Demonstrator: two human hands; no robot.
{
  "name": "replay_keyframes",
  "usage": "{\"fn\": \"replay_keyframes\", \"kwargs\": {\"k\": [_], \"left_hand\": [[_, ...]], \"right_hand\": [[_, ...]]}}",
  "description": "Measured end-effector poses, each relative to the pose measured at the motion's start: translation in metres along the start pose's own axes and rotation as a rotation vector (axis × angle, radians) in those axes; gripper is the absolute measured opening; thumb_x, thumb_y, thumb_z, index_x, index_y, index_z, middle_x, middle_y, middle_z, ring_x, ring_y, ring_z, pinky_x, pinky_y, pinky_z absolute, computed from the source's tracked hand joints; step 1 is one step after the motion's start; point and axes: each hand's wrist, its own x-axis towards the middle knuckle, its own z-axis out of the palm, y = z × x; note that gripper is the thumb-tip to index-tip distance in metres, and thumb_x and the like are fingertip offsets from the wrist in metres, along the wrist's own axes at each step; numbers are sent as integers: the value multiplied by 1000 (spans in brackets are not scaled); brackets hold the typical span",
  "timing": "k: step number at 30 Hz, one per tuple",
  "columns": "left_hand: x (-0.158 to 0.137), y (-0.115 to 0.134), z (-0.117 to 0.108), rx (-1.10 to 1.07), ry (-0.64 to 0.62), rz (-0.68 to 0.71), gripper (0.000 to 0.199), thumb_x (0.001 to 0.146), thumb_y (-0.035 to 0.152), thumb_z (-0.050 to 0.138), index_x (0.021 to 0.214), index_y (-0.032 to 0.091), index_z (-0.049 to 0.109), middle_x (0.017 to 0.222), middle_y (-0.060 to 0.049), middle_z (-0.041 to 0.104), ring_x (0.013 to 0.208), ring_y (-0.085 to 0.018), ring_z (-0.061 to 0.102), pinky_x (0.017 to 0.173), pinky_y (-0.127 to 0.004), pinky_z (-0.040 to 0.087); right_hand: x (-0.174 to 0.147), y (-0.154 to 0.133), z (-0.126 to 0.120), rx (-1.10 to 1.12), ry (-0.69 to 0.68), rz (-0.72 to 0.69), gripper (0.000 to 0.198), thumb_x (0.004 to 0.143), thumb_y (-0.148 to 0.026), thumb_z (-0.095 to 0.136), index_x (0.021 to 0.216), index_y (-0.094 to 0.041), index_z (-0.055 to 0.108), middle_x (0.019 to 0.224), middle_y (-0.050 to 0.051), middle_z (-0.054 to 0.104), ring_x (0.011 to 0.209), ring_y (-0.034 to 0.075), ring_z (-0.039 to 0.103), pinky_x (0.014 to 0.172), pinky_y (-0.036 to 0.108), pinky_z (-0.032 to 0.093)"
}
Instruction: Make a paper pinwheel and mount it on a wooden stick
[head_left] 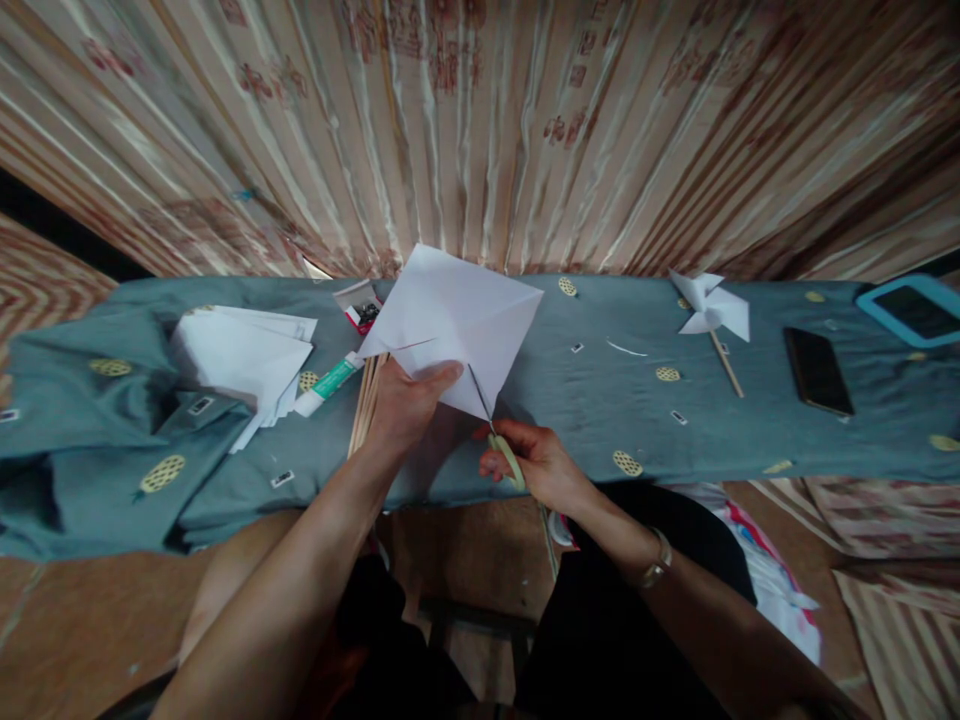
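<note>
The white sheet point(480, 300) is over the middle of the desk point(615, 410). At its 7 o'clock, the left hand point(405, 400) has its grip closed on the paper, thumb on top. At 5 o'clock, the right hand's point(541, 465) grip wraps the scissors point(508, 456), 1 blade showing against the sheet. A white-and-green tube point(330, 383) lies at 8 o'clock, 1 pinwheel point(708, 306) at 3.

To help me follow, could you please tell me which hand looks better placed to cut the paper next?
Probably the right hand: it holds the scissors, with a blade over the paper near one corner. The left hand grips its near-left edge, apparently steadying it.
</note>
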Motion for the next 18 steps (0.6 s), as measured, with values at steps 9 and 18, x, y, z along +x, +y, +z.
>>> {"fn": "replay_keyframes", "kwargs": {"k": [9, 18], "left_hand": [[-2, -1, 0, -1, -65, 44, 31, 57, 25, 82, 85, 18, 70, 84, -3, 73, 74, -20, 66, 71, -33, 54], [-4, 1, 1, 41, -59, 70, 32, 57, 25, 80, 86, 18, 69, 86, -3, 73, 77, -20, 66, 73, -32, 55]], "right_hand": [[0, -2, -3, 0, -11, -8, 47, 59, -49, 87, 91, -18, 71, 65, -1, 67, 55, 11, 59, 54, 24, 48], [1, -1, -1, 39, 5, 25, 48, 56, -49, 88, 86, -17, 68, 63, -2, 65, 51, 9, 55, 52, 22, 47]]}}
